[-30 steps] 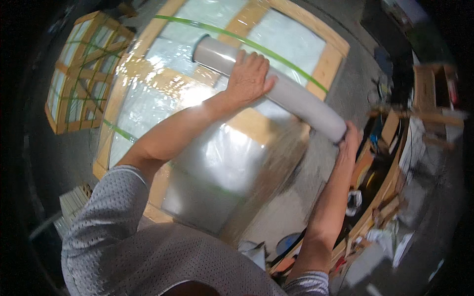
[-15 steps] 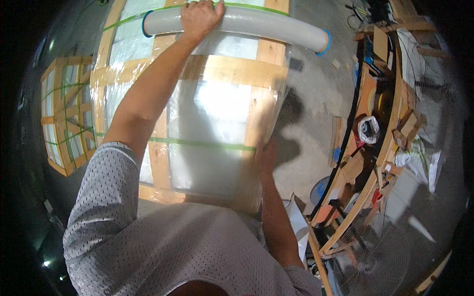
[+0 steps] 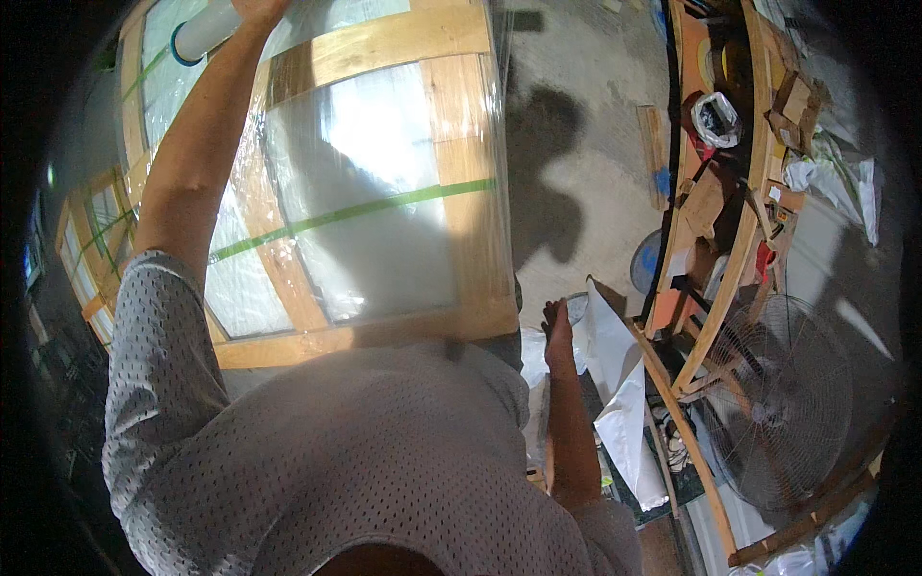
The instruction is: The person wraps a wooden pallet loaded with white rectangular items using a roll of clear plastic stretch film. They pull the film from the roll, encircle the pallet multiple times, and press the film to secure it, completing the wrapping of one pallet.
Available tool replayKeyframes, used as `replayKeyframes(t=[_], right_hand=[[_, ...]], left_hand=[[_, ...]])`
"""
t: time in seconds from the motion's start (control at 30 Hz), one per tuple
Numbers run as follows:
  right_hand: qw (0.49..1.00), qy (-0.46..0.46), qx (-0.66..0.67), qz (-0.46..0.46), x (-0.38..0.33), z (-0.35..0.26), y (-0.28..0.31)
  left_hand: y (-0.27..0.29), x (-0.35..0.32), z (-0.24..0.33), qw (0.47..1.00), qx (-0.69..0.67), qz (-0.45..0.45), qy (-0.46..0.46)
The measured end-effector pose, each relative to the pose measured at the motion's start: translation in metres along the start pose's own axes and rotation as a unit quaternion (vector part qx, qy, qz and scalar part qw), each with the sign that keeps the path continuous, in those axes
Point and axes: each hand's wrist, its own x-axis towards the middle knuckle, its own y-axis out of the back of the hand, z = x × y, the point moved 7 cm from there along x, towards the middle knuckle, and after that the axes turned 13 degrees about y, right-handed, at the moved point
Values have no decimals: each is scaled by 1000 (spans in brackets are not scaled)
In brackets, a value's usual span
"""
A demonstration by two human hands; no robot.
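Note:
A wooden crate, wrapped in clear film with green straps, stands in front of me. At the upper edge of the view, my left hand is on a thick roll of clear stretch film. The roll's near end has a blue rim; the rest runs out of view, as do most of that hand's fingers. My right hand hangs in the air off the crate's near right corner, apart from it. It holds nothing, and its fingers are loosely stretched out.
Another strapped wooden crate stands at the left. Along the right runs a long wooden bench with cardboard, tools and bags on it. A large fan is near its front end. White sheeting lies near my right arm.
The roll and my left hand have shifted up and left in the view. My right hand has come away from the crate's right side. The view has turned to the right.

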Motion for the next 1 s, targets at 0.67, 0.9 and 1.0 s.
replayKeyframes(t=[0.67,0.9,1.0], right_hand=[[566,765,-302,-61,45,-531,-421],[388,787,-479,21,88,-547,-547],[367,800,-473,52,91,-541,-546]], left_hand=[[18,12,-28,916,-185,-94,344],[17,8,-31,892,-249,-106,361],[25,-3,-32,885,-278,-100,360]])
